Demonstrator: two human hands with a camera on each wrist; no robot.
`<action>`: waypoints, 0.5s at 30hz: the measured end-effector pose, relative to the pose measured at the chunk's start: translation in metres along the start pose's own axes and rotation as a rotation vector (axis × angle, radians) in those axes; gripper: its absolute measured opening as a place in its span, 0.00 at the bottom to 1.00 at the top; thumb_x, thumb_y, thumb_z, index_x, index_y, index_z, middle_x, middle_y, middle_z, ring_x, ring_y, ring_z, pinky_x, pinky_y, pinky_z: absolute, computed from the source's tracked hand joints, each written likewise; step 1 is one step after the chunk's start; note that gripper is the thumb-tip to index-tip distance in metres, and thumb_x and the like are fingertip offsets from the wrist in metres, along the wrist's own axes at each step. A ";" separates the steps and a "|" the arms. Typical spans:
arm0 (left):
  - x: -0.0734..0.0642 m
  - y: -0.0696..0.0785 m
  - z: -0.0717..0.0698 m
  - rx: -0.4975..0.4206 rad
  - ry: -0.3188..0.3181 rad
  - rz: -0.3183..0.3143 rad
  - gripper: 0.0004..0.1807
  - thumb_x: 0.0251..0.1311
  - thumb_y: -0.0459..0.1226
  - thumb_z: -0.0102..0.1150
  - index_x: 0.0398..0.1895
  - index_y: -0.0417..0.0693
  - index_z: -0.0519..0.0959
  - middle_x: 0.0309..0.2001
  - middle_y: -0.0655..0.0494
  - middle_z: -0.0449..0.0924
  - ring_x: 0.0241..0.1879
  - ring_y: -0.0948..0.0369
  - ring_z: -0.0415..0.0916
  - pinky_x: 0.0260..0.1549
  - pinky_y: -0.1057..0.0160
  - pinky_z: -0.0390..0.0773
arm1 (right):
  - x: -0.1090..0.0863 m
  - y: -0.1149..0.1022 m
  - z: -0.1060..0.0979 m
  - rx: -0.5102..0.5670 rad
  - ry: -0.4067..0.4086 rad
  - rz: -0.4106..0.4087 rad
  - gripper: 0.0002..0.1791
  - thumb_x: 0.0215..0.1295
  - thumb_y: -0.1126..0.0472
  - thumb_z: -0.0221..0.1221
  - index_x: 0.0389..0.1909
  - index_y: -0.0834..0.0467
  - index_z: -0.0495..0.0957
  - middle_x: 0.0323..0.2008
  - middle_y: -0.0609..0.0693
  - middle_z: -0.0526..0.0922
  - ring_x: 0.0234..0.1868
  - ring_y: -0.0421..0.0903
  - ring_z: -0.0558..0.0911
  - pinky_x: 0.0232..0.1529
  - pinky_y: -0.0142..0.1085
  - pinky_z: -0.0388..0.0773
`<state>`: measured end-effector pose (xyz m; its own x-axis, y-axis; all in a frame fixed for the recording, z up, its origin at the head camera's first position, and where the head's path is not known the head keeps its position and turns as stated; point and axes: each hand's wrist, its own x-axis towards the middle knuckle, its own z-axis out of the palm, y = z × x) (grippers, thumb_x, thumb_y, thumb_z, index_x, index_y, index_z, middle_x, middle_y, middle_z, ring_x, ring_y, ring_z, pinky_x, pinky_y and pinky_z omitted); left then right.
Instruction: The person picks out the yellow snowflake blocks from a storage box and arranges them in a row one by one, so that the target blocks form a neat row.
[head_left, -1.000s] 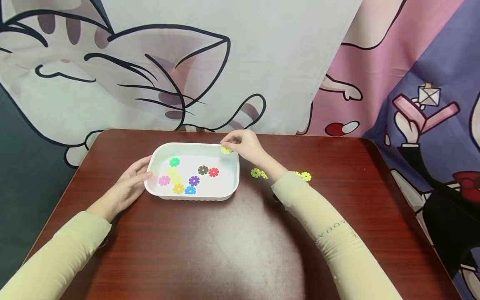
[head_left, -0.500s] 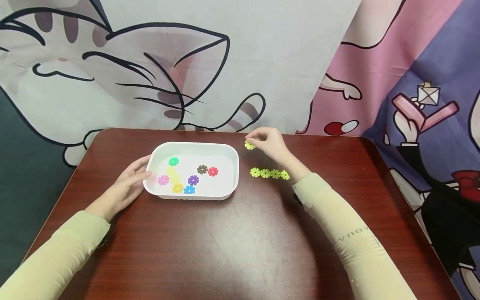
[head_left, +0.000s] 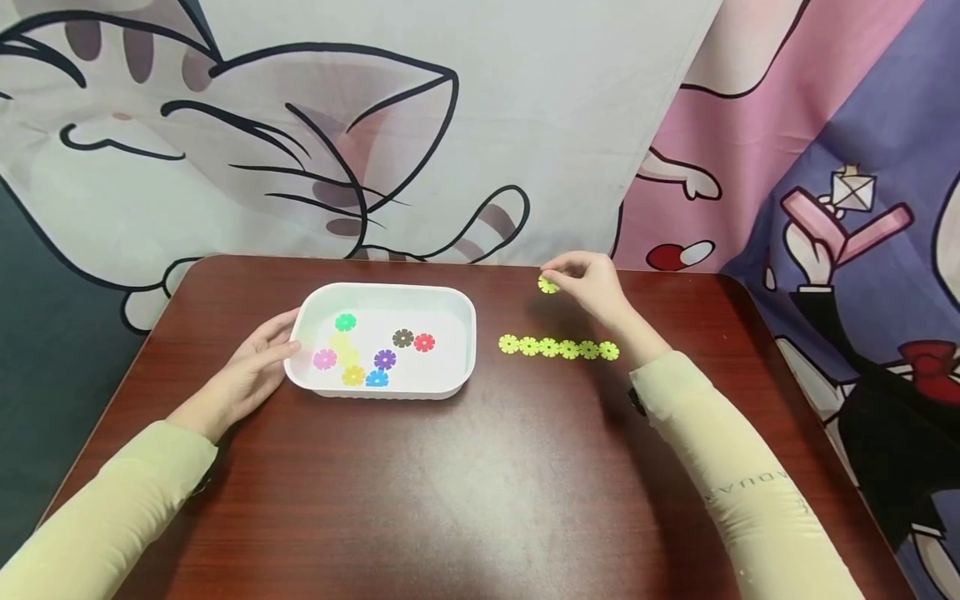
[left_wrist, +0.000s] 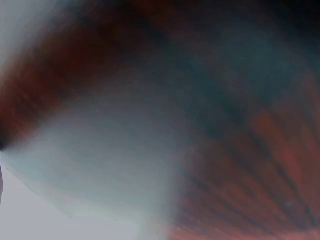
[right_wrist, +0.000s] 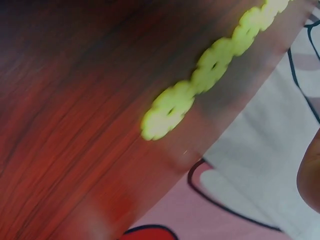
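Observation:
My left hand [head_left: 251, 375] holds the left end of a white plastic tray [head_left: 468, 333], thumb over the rim and fingers along the outside. In the head view my right hand [head_left: 592, 287] pinches a yellow-green flower-shaped plastic disc [head_left: 548, 285] between thumb and fingers, above the far part of the table. Nearer than that hand, a straight row of several matching discs [head_left: 558, 347] lies right of the tray. The right wrist view shows the same row [right_wrist: 167, 111] close up, plus a bit of a finger [right_wrist: 310, 172]. The left wrist view is too blurred to read.
Inside the tray lie loose flower discs: green [head_left: 346, 322], pink [head_left: 325, 359], purple [head_left: 385, 360], blue [head_left: 377, 378], red [head_left: 424, 342], dark brown [head_left: 402, 338] and yellow ones. A brown wooden table [head_left: 450, 500] bears everything. Behind its far edge hangs a cartoon-printed cloth [head_left: 570, 125].
My right hand has carried the pinched yellow-green disc rightward from the tray's far right corner, beyond the row, uncovering the row's right-hand discs. My left hand stays at the tray.

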<state>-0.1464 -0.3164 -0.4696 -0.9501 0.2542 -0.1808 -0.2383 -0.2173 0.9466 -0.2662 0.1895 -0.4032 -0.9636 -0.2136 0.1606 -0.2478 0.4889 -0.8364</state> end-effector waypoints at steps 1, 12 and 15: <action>0.000 0.000 0.000 0.002 -0.001 0.001 0.30 0.79 0.30 0.51 0.79 0.55 0.57 0.84 0.50 0.44 0.65 0.77 0.69 0.61 0.79 0.75 | -0.001 0.002 -0.003 -0.007 0.004 0.005 0.12 0.71 0.61 0.70 0.48 0.65 0.90 0.40 0.56 0.92 0.31 0.35 0.85 0.34 0.24 0.80; 0.001 -0.001 -0.002 -0.024 -0.006 0.020 0.28 0.79 0.29 0.50 0.77 0.58 0.62 0.81 0.53 0.52 0.65 0.76 0.70 0.61 0.78 0.75 | -0.027 0.002 -0.037 -0.025 0.037 0.045 0.11 0.70 0.67 0.69 0.46 0.72 0.87 0.32 0.44 0.90 0.28 0.33 0.83 0.31 0.24 0.78; 0.001 -0.001 -0.002 -0.029 -0.007 0.023 0.29 0.79 0.30 0.51 0.77 0.56 0.61 0.81 0.52 0.51 0.65 0.76 0.71 0.61 0.78 0.75 | -0.030 0.020 -0.046 -0.030 0.055 0.054 0.12 0.70 0.66 0.69 0.47 0.71 0.87 0.29 0.35 0.88 0.26 0.29 0.81 0.29 0.23 0.75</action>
<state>-0.1473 -0.3182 -0.4717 -0.9541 0.2552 -0.1569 -0.2219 -0.2501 0.9425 -0.2466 0.2443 -0.4007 -0.9794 -0.1403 0.1452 -0.1978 0.5237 -0.8286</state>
